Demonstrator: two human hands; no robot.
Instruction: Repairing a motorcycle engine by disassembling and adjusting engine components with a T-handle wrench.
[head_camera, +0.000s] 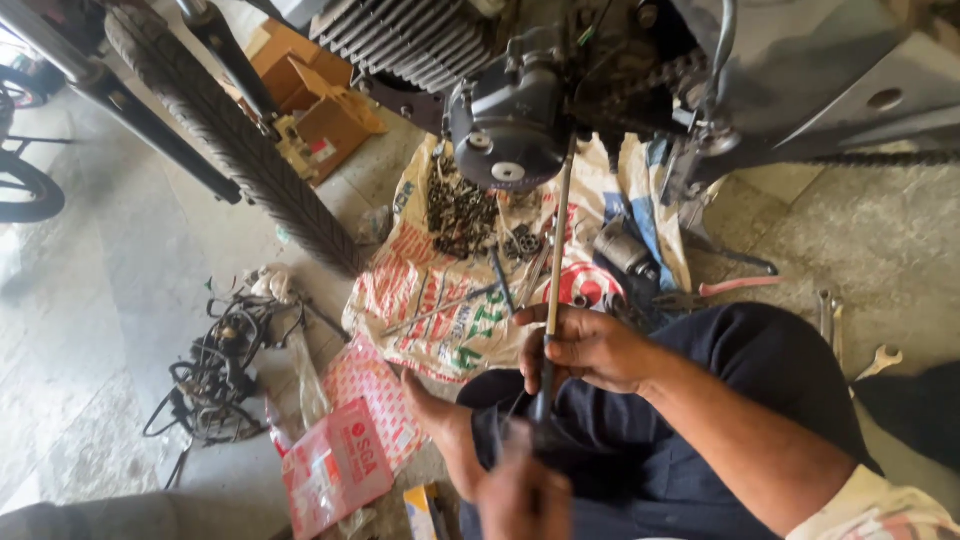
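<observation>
Long thin rod (557, 240): gripped mid-length by right hand (585, 348), lower end held by blurred left hand (520, 490), upper end reaching the black engine cover (507, 125). Below: printed sack (440, 300) strewn with small metal parts (460, 212). Front tyre (235, 135), cable bundle (215, 370), spanners (832, 320) on the floor.

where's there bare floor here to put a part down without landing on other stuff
Bare concrete lies left of the front tyre, above the tangle of wires. Another bare patch sits on the right, between the printed sack and the wrenches. The sack under the engine is crowded with small parts, and both hands, right hand and left hand, block the middle.
</observation>
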